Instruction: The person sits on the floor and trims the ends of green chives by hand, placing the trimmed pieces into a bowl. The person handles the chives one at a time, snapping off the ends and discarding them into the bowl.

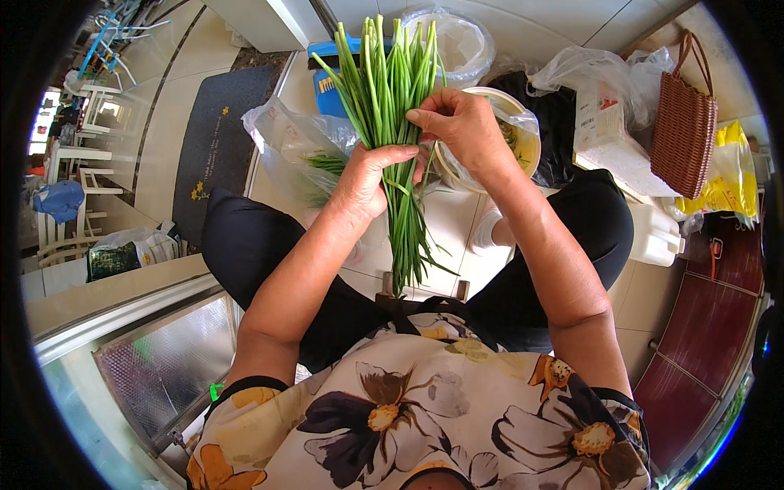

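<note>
A bunch of long green garlic chives (392, 92) is held upright before me, its pale cut ends toward the top and its thin leaf tips hanging down between my knees. My left hand (375, 174) is wrapped around the middle of the bunch, thumb across the front. A green strand circles the bunch just below that hand. My right hand (456, 122) is at the bunch's right edge, thumb and index finger pinched together; whether a stalk is between them cannot be told. More greens (324, 163) lie in a clear plastic bag (282, 138) to the left.
Behind the right hand stands a round bucket (534, 150) with a plastic liner and plant scraps. Beyond are a lined bin (456, 46) and a blue dustpan (329, 95). A white foam box (603, 131) and a brown woven basket (685, 135) stand right; a dark mat (220, 147) lies left.
</note>
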`<state>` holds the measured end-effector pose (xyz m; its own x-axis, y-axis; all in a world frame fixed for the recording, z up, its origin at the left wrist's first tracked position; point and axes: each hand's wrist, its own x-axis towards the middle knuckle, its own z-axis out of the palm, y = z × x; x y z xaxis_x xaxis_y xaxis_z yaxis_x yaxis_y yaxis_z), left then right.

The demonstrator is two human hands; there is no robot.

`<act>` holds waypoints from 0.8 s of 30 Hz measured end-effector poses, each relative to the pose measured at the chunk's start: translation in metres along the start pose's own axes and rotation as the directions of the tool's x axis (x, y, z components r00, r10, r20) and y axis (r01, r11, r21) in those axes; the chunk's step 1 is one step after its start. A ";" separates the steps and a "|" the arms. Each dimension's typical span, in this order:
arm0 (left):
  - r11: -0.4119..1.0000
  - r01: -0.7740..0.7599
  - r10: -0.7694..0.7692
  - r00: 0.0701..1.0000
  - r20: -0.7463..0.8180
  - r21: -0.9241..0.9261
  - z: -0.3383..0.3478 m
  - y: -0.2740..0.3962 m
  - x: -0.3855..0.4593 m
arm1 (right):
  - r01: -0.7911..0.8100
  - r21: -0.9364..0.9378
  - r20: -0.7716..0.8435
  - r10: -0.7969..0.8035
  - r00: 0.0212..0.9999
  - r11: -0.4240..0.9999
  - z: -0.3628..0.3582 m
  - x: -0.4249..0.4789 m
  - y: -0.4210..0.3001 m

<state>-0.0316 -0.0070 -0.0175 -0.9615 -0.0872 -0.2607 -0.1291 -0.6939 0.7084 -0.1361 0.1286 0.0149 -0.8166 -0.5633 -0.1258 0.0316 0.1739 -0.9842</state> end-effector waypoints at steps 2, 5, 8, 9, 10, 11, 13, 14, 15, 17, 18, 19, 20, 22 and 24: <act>1.000 -0.007 0.008 0.999 0.038 -0.011 -0.001 0.002 0.001 | -0.063 0.127 0.055 0.057 0.997 0.990 -0.005 0.001 0.002; 1.000 -0.011 0.012 0.998 0.065 -0.023 -0.004 0.003 0.002 | -0.170 0.267 0.112 0.145 0.983 0.949 -0.015 0.001 -0.005; 1.000 -0.006 0.008 0.997 0.071 -0.022 -0.004 0.005 0.003 | -0.214 0.316 0.105 0.190 0.976 0.924 -0.018 -0.005 -0.015; 1.000 0.001 0.001 0.997 0.079 -0.021 -0.004 0.005 0.001 | -0.192 0.286 0.095 0.171 0.981 0.939 -0.020 -0.005 -0.015; 1.000 0.008 -0.006 0.996 0.087 -0.019 -0.004 0.005 0.000 | -0.169 0.256 0.085 0.152 0.985 0.952 -0.023 -0.004 -0.013; 1.000 0.013 -0.011 0.996 0.085 -0.017 -0.002 0.005 -0.001 | -0.146 0.225 0.076 0.132 0.988 0.963 -0.025 -0.003 -0.011; 1.000 0.027 -0.026 0.996 0.086 -0.014 0.003 0.007 -0.003 | -0.077 0.161 0.061 0.068 0.996 0.984 -0.028 -0.002 -0.004; 1.000 0.028 -0.028 0.996 0.089 -0.005 0.001 0.006 -0.002 | -0.068 0.144 0.059 0.060 0.996 0.987 -0.030 0.000 0.001; 0.999 0.033 -0.033 0.995 0.093 -0.006 0.002 0.006 -0.002 | -0.060 0.128 0.056 0.054 0.997 0.990 -0.031 0.001 0.005; 0.999 0.044 -0.043 0.994 0.102 -0.008 0.004 0.006 -0.001 | -0.032 0.056 0.012 0.031 0.999 0.998 -0.033 0.002 0.011; 0.998 0.055 -0.051 0.992 0.112 -0.034 0.003 0.006 -0.001 | -0.020 0.020 -0.005 0.020 1.000 1.000 -0.033 0.003 0.013; 0.996 0.066 -0.059 0.991 0.123 -0.060 0.000 0.007 0.000 | 0.039 -0.058 -0.091 -0.045 0.995 0.998 -0.037 0.005 0.012; 0.993 0.078 -0.066 0.989 0.133 -0.086 -0.003 0.008 0.001 | 0.091 -0.140 -0.171 -0.114 0.979 0.986 -0.044 0.006 0.010; 0.984 0.092 -0.064 0.982 0.179 -0.154 -0.011 0.009 0.003 | 0.109 -0.308 -0.305 -0.206 0.930 0.945 -0.062 0.010 0.007; 0.982 0.081 -0.044 0.976 0.213 -0.173 -0.017 0.013 0.003 | -0.067 -0.421 -0.302 -0.070 0.951 0.905 -0.079 0.013 0.010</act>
<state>-0.0323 -0.0286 -0.0209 -0.9845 0.0972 -0.1458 -0.1632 -0.8118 0.5607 -0.1924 0.1867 0.0135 -0.9526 -0.3040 -0.0132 -0.1593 0.5351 -0.8296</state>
